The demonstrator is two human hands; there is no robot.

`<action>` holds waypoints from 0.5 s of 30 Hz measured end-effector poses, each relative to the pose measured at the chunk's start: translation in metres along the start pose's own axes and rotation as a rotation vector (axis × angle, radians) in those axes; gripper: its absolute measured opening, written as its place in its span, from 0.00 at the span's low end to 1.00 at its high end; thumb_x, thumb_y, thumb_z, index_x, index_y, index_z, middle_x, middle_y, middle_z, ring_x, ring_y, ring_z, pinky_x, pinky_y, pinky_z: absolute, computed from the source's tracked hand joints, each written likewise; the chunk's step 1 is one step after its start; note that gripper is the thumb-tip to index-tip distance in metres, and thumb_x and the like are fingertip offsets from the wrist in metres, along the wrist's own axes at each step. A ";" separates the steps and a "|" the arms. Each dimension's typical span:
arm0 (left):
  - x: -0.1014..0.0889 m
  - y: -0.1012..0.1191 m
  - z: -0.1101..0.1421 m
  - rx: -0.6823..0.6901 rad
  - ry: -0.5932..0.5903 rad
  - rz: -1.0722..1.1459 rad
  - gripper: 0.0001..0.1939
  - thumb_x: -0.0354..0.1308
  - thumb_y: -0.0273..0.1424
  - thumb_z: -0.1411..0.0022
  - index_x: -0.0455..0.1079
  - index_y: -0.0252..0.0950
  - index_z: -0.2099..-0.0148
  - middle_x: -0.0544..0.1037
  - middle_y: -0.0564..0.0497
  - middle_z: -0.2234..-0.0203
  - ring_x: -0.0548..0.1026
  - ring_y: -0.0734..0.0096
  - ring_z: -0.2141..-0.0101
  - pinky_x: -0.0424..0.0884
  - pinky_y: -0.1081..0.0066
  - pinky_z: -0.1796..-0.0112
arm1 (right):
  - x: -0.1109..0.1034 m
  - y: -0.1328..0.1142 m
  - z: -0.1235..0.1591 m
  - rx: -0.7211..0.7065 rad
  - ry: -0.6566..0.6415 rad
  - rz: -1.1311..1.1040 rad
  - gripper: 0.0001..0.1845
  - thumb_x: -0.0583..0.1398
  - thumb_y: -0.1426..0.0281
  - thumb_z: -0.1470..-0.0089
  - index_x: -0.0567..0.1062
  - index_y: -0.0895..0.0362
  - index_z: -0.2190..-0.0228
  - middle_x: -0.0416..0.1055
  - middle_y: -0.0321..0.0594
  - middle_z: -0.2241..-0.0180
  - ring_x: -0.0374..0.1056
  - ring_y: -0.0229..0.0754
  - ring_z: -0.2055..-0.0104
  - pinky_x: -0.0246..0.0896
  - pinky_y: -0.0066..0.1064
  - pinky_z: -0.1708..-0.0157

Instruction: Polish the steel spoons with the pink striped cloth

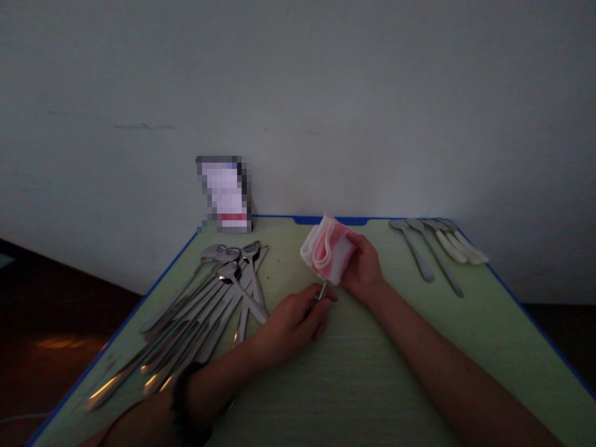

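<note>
My left hand [298,320] is closed around the slim metal handle [323,290] of a piece of cutlery, held over the middle of the table. The far end of that piece is hidden inside a folded pink and white cloth [328,248]. From the right side, my right hand [363,267] grips the cloth, its fingers partly behind the fabric. To the left of my left hand lies a fanned pile of shiny metal spoons and other long-handled cutlery [205,323], some of them overlapping.
At the table's [372,385] far right lie two metal spoons [431,261] beside several white-handled pieces [459,242]. A phone [226,192] with a lit, blurred screen leans against the grey wall [326,112] at the back left. Blue edging runs around the green tabletop.
</note>
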State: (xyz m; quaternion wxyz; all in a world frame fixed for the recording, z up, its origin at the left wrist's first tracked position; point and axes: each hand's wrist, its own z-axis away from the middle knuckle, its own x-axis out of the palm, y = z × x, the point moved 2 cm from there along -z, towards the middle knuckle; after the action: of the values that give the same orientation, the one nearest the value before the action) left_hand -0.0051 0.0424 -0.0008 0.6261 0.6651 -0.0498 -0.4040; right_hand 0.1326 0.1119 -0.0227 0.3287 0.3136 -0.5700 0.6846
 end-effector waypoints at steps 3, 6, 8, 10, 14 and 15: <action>0.000 0.000 0.000 -0.006 -0.002 -0.013 0.11 0.43 0.35 0.33 0.63 0.35 0.57 0.65 0.58 0.81 0.65 0.76 0.80 0.62 0.77 0.76 | -0.003 0.003 -0.002 -0.010 -0.013 0.118 0.11 0.62 0.66 0.57 0.74 0.57 0.68 0.74 0.35 0.72 0.67 0.38 0.71 0.63 0.31 0.66; 0.000 0.000 0.000 -0.007 -0.003 -0.016 0.11 0.43 0.35 0.32 0.63 0.35 0.58 0.66 0.58 0.81 0.66 0.76 0.79 0.63 0.76 0.75 | -0.006 0.005 -0.002 -0.013 -0.039 0.218 0.13 0.64 0.63 0.58 0.74 0.57 0.69 0.74 0.35 0.72 0.66 0.37 0.73 0.61 0.30 0.70; 0.000 0.000 0.000 -0.008 -0.002 -0.018 0.12 0.43 0.35 0.32 0.63 0.34 0.58 0.66 0.58 0.81 0.65 0.76 0.79 0.63 0.76 0.75 | -0.006 0.005 -0.001 -0.022 -0.043 0.241 0.14 0.65 0.62 0.59 0.74 0.57 0.70 0.74 0.34 0.73 0.66 0.36 0.73 0.60 0.29 0.70; 0.000 0.000 0.000 -0.013 -0.001 -0.016 0.12 0.43 0.35 0.32 0.63 0.34 0.58 0.66 0.58 0.81 0.65 0.76 0.80 0.62 0.76 0.76 | -0.004 0.004 0.001 -0.037 -0.036 0.254 0.15 0.65 0.61 0.60 0.74 0.56 0.70 0.73 0.34 0.73 0.65 0.36 0.73 0.60 0.29 0.70; 0.001 0.000 0.000 -0.020 -0.007 -0.013 0.12 0.43 0.35 0.32 0.63 0.34 0.58 0.66 0.58 0.82 0.65 0.76 0.81 0.61 0.76 0.77 | -0.001 0.003 0.003 -0.059 -0.027 0.282 0.16 0.66 0.60 0.60 0.74 0.56 0.69 0.73 0.34 0.74 0.65 0.36 0.74 0.59 0.28 0.72; 0.001 0.000 0.000 -0.016 -0.008 -0.013 0.12 0.43 0.35 0.32 0.63 0.34 0.58 0.66 0.58 0.82 0.65 0.76 0.80 0.61 0.76 0.76 | -0.001 0.003 0.003 -0.060 -0.022 0.291 0.17 0.66 0.60 0.60 0.73 0.56 0.69 0.73 0.34 0.74 0.65 0.36 0.74 0.59 0.27 0.72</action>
State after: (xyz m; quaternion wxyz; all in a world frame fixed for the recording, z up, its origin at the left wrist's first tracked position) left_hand -0.0046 0.0422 -0.0014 0.6284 0.6587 -0.0448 -0.4113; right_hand 0.1310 0.1080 -0.0243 0.2291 0.2251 -0.6331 0.7042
